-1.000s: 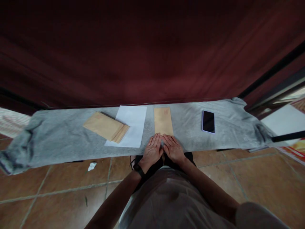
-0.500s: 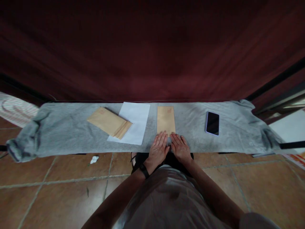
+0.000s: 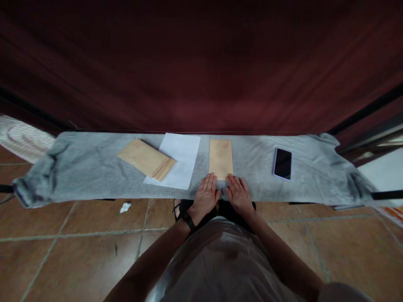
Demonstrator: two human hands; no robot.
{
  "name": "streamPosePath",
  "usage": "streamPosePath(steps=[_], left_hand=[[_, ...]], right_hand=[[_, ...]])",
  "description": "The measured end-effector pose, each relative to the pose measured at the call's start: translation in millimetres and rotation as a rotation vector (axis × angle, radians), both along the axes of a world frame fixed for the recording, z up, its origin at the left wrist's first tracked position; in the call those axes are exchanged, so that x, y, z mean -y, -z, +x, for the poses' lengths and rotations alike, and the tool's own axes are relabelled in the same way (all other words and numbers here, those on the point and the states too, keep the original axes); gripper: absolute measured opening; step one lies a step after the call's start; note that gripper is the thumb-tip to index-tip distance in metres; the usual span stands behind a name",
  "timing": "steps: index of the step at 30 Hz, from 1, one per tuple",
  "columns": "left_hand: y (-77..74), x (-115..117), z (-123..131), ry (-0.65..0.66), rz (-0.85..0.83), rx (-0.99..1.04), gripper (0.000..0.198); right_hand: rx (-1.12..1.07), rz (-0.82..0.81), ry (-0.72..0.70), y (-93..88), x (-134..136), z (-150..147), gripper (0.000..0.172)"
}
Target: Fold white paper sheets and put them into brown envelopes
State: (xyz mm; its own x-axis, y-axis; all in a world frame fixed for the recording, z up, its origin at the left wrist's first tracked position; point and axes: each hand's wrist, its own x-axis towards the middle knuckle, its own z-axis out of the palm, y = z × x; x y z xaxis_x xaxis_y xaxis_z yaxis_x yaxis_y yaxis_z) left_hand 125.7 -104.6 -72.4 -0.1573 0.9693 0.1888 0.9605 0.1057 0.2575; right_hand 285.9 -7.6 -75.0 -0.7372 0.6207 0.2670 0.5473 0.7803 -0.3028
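Observation:
My left hand (image 3: 206, 193) and my right hand (image 3: 238, 193) lie flat, palms down, side by side on the grey cloth (image 3: 94, 176) at the near edge of a narrow bench. Both have their fingers stretched out and hold nothing. Their fingertips reach the near end of a single brown envelope (image 3: 221, 157) that lies lengthwise just beyond them. A dark band sits on my left wrist.
A stack of brown envelopes (image 3: 146, 158) lies partly on a white sheet of paper (image 3: 181, 161) to the left. A dark phone (image 3: 282, 163) rests face up to the right. A dark red curtain (image 3: 201, 71) hangs behind. The floor is brown tile (image 3: 63, 251).
My hands stay flat at the envelope's near end. The view has shifted slightly, so the bench appears a little further right and higher.

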Motion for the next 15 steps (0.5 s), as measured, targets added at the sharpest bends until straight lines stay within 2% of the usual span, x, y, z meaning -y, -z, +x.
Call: streamPosePath(steps=[5, 8, 11, 15], left_hand=[[1.7, -2.1, 2.8, -0.013, -0.042, -0.004, 0.059], [0.5, -6.8, 3.4, -0.059, -0.043, 0.062, 0.056], [-3.1, -18.8, -1.1, -0.175, 0.018, 0.26, 0.051], [-4.2, -41.5, -14.2, -0.397, 0.151, 0.714, 0.046]], right_hand=[[0.004, -0.003, -0.087, -0.4, 2.6, -18.4, 0.048], [0.01, 0.004, -0.102, 2.2, 4.4, -21.8, 0.048], [0.007, 0.01, -0.091, 3.7, 5.1, -21.3, 0.048], [-0.009, 0.009, -0.061, 1.5, 5.7, -24.6, 0.046]])
